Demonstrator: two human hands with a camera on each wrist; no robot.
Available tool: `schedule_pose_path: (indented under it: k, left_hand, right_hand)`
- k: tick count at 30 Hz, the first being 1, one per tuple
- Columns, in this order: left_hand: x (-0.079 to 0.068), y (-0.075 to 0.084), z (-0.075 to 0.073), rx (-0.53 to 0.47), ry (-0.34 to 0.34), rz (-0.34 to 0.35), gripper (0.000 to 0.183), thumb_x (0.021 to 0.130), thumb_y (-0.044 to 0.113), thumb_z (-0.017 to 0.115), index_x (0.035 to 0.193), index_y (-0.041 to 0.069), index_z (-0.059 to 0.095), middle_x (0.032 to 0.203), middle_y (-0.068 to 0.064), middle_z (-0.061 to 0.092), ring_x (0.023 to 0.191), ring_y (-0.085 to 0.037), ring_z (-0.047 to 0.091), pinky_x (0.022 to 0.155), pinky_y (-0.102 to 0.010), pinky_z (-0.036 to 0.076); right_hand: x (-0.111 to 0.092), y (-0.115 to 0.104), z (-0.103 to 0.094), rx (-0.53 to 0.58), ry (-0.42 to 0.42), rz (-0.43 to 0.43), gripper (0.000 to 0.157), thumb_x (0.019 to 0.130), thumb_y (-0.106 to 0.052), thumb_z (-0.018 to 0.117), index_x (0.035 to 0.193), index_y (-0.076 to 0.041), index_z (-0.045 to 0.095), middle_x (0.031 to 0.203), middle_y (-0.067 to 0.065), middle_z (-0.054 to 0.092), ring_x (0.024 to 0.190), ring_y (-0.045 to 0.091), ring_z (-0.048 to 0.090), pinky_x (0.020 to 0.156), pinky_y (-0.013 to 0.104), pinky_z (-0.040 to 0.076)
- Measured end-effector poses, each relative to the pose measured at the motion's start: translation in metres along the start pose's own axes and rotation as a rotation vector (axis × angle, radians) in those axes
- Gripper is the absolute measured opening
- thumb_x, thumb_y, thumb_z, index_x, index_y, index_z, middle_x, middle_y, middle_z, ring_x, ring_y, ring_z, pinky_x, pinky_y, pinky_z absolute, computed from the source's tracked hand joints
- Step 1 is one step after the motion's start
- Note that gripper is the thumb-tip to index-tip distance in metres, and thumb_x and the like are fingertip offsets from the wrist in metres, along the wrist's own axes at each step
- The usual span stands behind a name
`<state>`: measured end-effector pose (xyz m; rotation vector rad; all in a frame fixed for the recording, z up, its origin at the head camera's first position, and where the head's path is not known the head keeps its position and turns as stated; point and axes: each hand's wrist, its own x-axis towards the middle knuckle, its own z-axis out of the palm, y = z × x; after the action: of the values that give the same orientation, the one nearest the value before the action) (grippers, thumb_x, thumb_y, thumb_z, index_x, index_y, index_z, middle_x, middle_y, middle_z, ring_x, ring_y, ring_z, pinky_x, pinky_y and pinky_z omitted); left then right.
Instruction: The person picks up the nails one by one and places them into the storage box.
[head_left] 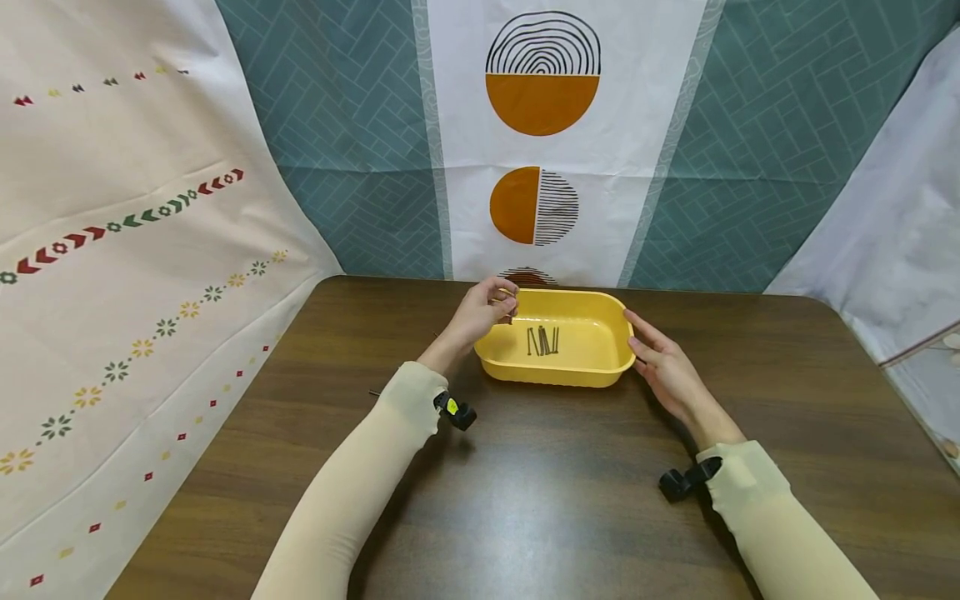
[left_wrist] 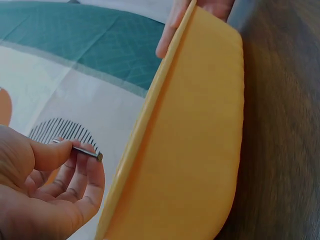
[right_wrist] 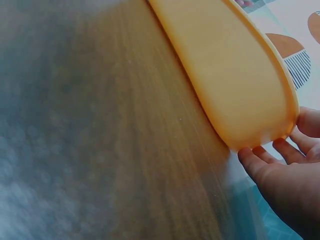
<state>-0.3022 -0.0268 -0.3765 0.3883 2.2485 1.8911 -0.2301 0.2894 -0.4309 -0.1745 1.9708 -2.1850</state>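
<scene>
In the head view, a yellow plastic tray (head_left: 555, 375) stands at the far side of the table, with several dark nails (head_left: 543, 341) lying on its floor. My left hand (head_left: 487, 312) is up at the tray's left rim. Between thumb and fingertips it pinches a thin metal nail (left_wrist: 80, 149), its head pointing toward the tray wall in the left wrist view. At the opposite end, my right hand (head_left: 663, 367) holds the tray by its right rim, thumb at the edge and fingers against the outer wall, as the right wrist view shows.
A thin dark piece (head_left: 374, 392) shows on the brown wooden table (head_left: 540, 483), left of my left forearm and partly hidden by it. Patterned cloth (head_left: 352, 167) hangs behind the table, and light cloths drape along both sides.
</scene>
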Motion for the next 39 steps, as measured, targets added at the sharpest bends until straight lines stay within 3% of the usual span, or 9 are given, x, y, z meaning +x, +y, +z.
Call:
schedule_pose_path:
  k: [5, 11, 15, 20, 25, 29, 34, 39]
  left_hand:
    - [0.006, -0.002, 0.012, -0.012, -0.043, -0.025, 0.030, 0.106, 0.001, 0.056, 0.135, -0.009, 0.055, 0.119, -0.030, 0.062, 0.099, -0.029, 0.064, 0.093, -0.041, 0.059]
    - [0.012, -0.006, 0.022, -0.074, -0.062, -0.046, 0.027, 0.105, 0.002, 0.058, 0.132, -0.005, 0.059, 0.109, -0.020, 0.065, 0.105, -0.040, 0.064, 0.097, -0.049, 0.056]
    - [0.014, -0.007, 0.029, -0.105, -0.066, -0.060, 0.024, 0.105, 0.003, 0.059, 0.128, -0.003, 0.060, 0.101, -0.011, 0.064, 0.105, -0.040, 0.065, 0.097, -0.050, 0.057]
    - [0.016, -0.005, 0.036, -0.143, -0.070, -0.063, 0.027, 0.105, 0.003, 0.061, 0.130, -0.005, 0.061, 0.100, -0.012, 0.065, 0.111, -0.049, 0.062, 0.097, -0.054, 0.056]
    - [0.020, -0.005, 0.043, -0.169, -0.065, -0.079, 0.032, 0.103, 0.003, 0.063, 0.133, -0.008, 0.061, 0.096, -0.012, 0.068, 0.107, -0.045, 0.066, 0.091, -0.045, 0.060]
    - [0.023, -0.005, 0.047, -0.190, -0.058, -0.085, 0.033, 0.103, 0.003, 0.064, 0.133, -0.010, 0.061, 0.093, -0.011, 0.068, 0.104, -0.043, 0.067, 0.093, -0.047, 0.059]
    - [0.028, -0.005, 0.053, -0.218, -0.052, -0.085, 0.033, 0.101, 0.000, 0.065, 0.132, -0.011, 0.061, 0.098, -0.018, 0.070, 0.088, -0.028, 0.070, 0.095, -0.051, 0.057]
    - [0.030, -0.004, 0.059, -0.223, -0.036, -0.100, 0.030, 0.101, 0.001, 0.065, 0.130, -0.009, 0.064, 0.105, -0.024, 0.070, 0.080, -0.017, 0.069, 0.089, -0.043, 0.061]
  right_hand:
    - [0.001, 0.000, 0.000, 0.001, 0.001, -0.002, 0.060, 0.113, -0.018, 0.043, 0.168, -0.012, 0.017, 0.175, 0.009, 0.005, 0.157, 0.029, 0.018, 0.117, 0.027, 0.038]
    - [0.001, 0.000, 0.001, -0.003, 0.004, -0.002, 0.060, 0.113, -0.017, 0.043, 0.168, -0.012, 0.018, 0.175, 0.009, 0.005, 0.157, 0.028, 0.019, 0.117, 0.029, 0.037]
    - [0.001, 0.001, 0.001, 0.000, 0.003, -0.002, 0.061, 0.113, -0.017, 0.044, 0.168, -0.012, 0.018, 0.175, 0.008, 0.005, 0.156, 0.027, 0.019, 0.116, 0.026, 0.038]
    - [0.001, 0.000, 0.001, 0.005, 0.002, -0.003, 0.059, 0.113, -0.014, 0.041, 0.168, -0.012, 0.018, 0.175, 0.009, 0.005, 0.157, 0.029, 0.018, 0.118, 0.029, 0.037]
    - [0.001, 0.000, 0.000, -0.002, 0.004, -0.001, 0.059, 0.113, -0.014, 0.042, 0.168, -0.012, 0.018, 0.175, 0.009, 0.005, 0.157, 0.030, 0.019, 0.119, 0.030, 0.036]
    - [0.001, 0.000, 0.000, -0.005, 0.002, -0.002, 0.060, 0.113, -0.017, 0.043, 0.168, -0.012, 0.018, 0.175, 0.009, 0.005, 0.157, 0.030, 0.018, 0.120, 0.032, 0.035]
    - [0.000, 0.000, -0.001, -0.002, 0.000, -0.002, 0.060, 0.113, -0.017, 0.043, 0.168, -0.012, 0.018, 0.175, 0.008, 0.005, 0.157, 0.029, 0.018, 0.120, 0.032, 0.035]
    - [0.000, 0.000, -0.001, 0.001, -0.002, -0.005, 0.061, 0.113, -0.018, 0.044, 0.168, -0.012, 0.018, 0.175, 0.009, 0.005, 0.157, 0.029, 0.018, 0.116, 0.028, 0.038]
